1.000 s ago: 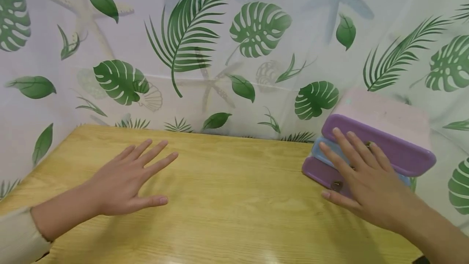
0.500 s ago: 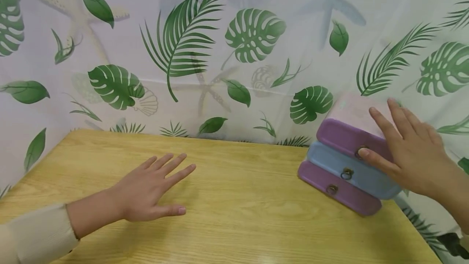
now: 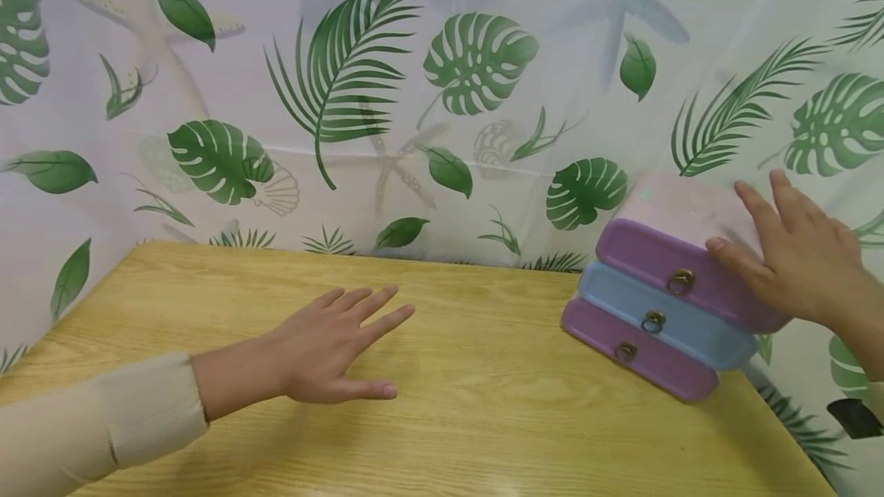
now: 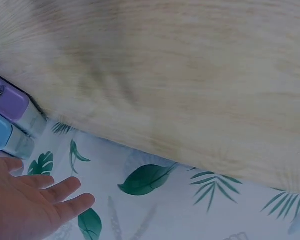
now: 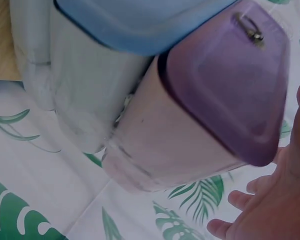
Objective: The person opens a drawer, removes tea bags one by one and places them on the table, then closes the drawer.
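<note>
Left hand (image 3: 321, 355) spread above table (image 3: 483, 436), right hand (image 3: 806, 255) spread near 3 drawers (image 3: 682, 325).

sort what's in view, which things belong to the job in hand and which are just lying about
Likely part of the job:
drawer stack, purple, blue and purple from top to bottom
right hand, at the stack's right end
left hand, holding nothing

Likely just surroundings:
wooden table, beneath the stack
leaf-print cloth, behind the table

Head view: I can read no text on the three-drawer unit (image 3: 687, 320), leaf-print backdrop cloth (image 3: 414, 125) or wood-grain tabletop (image 3: 470, 374) | Left wrist view: no lettering I can make out | Right wrist view: no label or number legible to me
</note>
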`<state>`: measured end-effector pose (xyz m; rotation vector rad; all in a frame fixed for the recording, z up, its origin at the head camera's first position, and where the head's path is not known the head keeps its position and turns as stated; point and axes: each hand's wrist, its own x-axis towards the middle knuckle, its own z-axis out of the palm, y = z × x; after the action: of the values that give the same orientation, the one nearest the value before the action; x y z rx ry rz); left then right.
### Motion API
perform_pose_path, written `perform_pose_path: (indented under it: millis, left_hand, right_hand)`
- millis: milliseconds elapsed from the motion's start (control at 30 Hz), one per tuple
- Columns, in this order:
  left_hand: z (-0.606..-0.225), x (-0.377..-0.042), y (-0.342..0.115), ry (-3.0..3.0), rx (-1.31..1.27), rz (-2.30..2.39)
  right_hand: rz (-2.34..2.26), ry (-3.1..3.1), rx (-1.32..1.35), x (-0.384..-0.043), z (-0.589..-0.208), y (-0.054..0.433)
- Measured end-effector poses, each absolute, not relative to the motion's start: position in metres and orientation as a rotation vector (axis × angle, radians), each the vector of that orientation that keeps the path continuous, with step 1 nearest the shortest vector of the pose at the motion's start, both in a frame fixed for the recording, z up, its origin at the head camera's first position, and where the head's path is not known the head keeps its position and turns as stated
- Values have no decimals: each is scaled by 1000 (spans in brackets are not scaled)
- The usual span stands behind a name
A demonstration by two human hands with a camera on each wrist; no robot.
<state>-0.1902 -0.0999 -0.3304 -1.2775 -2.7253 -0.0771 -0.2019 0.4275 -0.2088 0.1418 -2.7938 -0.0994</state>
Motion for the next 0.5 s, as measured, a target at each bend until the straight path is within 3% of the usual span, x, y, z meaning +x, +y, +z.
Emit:
perform_pose_path:
  millis: [500]
  left_hand:
    - [-295,-214,-34,-2653,-1357,-61]
  right_hand:
    - [378,-2966,204,-248,-208,461]
